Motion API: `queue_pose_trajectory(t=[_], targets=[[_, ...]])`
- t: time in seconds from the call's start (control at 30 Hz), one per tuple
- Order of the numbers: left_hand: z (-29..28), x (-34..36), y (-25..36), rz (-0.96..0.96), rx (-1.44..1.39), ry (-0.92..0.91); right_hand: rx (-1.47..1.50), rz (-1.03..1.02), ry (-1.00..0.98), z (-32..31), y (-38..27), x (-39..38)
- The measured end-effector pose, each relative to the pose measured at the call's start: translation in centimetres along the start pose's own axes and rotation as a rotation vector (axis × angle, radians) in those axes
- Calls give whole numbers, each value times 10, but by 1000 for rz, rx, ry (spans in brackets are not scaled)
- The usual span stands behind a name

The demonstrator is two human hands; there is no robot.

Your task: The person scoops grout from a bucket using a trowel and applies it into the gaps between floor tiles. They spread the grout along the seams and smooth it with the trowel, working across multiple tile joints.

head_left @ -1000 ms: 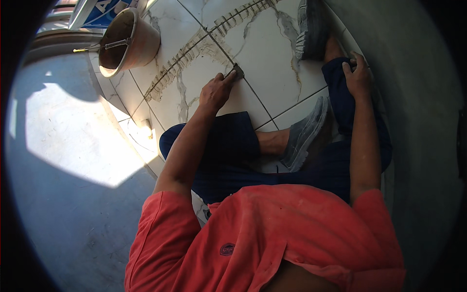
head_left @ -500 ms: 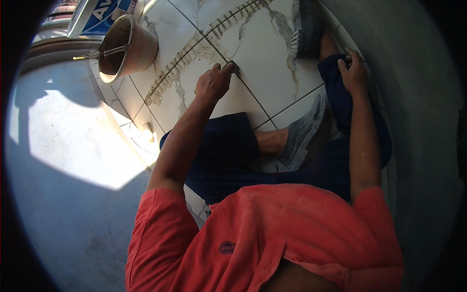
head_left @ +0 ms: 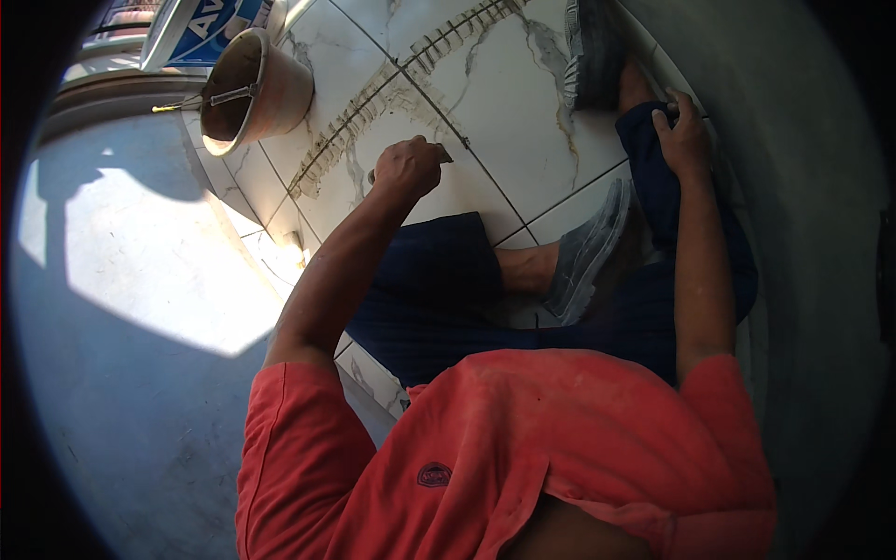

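My left hand (head_left: 411, 168) is closed around a small flat scraper (head_left: 446, 155); its thin edge shows past my fingers and most of the tool is hidden in the fist. It is over a white marbled floor tile (head_left: 495, 103), just near side of a dark joint. Grey grout (head_left: 350, 126) lies smeared in short ridged strokes along one joint line and around the tile crossing. My right hand (head_left: 686, 140) rests at the lower shin, fingers curled on the dark blue trouser leg (head_left: 644, 140).
A dirty bucket (head_left: 271, 89) with a wire handle stands at the far left, beside a blue and white printed container (head_left: 210, 33). My shoes (head_left: 590, 247) rest on the tiles. A grey wall (head_left: 803, 233) curves along the right; a sunlit smooth surface (head_left: 159, 261) lies left.
My left hand with the scraper has drawn back from the tile joint, toward me and slightly left. The right hand stays on the trouser leg.
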State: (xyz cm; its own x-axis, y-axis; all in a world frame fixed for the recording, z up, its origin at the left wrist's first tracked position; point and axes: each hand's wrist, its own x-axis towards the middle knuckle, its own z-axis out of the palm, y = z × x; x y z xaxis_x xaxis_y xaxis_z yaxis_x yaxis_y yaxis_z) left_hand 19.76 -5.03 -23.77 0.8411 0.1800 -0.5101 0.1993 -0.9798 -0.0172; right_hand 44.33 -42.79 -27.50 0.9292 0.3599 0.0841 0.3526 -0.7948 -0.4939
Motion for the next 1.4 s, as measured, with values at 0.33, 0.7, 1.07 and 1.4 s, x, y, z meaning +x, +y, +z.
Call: queue_pose_trajectory(t=[0.33,0.7,1.07,1.4], targets=[[11,-12,33,-75,-195,173,0,-19,15,-2,-1,2],[64,-3,25,-6,-256,290,-27,-44,17,-1,3,3],[52,-25,20,-26,-185,170,-27,-51,14,3,4,2],[1,-6,45,-52,-157,190,-2,-45,20,3,5,2]])
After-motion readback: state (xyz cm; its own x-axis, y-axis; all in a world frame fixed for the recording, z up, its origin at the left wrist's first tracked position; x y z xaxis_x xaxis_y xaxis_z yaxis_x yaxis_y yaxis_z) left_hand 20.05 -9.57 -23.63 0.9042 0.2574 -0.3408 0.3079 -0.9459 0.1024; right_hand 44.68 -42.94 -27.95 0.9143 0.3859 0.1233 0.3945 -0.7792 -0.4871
